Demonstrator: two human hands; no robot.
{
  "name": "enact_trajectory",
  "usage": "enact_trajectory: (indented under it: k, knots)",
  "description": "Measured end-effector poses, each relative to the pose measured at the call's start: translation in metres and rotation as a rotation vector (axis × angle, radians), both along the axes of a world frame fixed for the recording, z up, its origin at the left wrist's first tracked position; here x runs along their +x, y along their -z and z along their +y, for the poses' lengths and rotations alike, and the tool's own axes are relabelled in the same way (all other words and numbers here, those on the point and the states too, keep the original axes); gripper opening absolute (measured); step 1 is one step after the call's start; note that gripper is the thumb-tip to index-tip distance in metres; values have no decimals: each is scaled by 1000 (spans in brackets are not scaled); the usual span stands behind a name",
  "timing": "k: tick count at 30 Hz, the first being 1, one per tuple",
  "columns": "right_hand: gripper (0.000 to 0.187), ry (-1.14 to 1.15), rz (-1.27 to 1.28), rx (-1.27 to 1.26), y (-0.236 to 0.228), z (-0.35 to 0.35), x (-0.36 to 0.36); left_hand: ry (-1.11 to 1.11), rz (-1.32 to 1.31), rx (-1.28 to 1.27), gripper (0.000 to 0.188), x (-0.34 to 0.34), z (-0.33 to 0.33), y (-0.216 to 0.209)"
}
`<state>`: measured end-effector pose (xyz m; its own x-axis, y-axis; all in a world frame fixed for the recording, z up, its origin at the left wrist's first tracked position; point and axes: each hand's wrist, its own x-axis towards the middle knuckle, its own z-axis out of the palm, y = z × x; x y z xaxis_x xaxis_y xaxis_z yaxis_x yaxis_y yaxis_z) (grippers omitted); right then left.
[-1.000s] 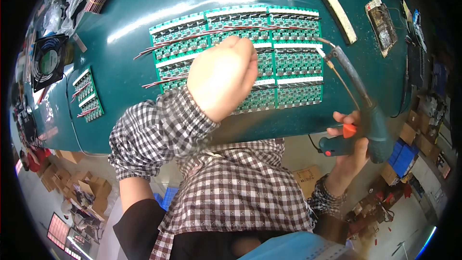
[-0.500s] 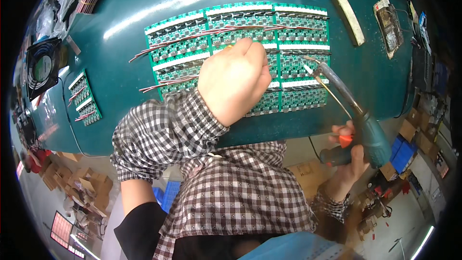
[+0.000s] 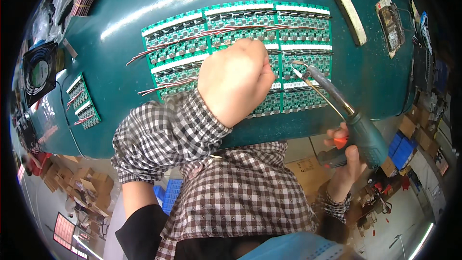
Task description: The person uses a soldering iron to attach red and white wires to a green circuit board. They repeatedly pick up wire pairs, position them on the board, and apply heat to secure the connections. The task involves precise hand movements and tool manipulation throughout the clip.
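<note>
Green circuit boards (image 3: 303,36), joined in a panel of several rows with white strips, lie flat on the table. Red, white and black wires (image 3: 180,37) run across them. My left hand (image 3: 236,79) is closed in a fist over the middle of the panel, its fingertips turned away; whatever it may pinch is hidden. In my right hand (image 3: 349,156), off the table's near edge, is a green soldering gun (image 3: 368,137) with an orange trigger. A thin feed tube runs beside its metal barrel, and the tip is over the right part of the panel, close to my left hand.
A smaller board piece (image 3: 84,101) with wires lies at left beside a black fan (image 3: 41,73). A pale curved bar (image 3: 344,7) and a worn metal block (image 3: 391,26) lie at far right. A wire bundle (image 3: 83,3) sits far left. The green table (image 3: 192,142) ends before my apron.
The soldering gun in my right hand has shifted a little left, bringing its tip nearer my left hand. My left hand stays closed in almost the same spot.
</note>
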<state>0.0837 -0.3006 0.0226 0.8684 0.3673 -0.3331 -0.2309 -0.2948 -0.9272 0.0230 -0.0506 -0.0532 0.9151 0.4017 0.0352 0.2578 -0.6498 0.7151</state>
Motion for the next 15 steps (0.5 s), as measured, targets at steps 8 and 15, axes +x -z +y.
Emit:
enact_trajectory:
  k: [8,15]
  knots:
    - [63,-25,-27,-78,1,3,-2,-3,-23,-71,9,0,3,-2]
    - [40,-65,78,21,-1,2,-2,24,-45,-60,9,0,4,2]
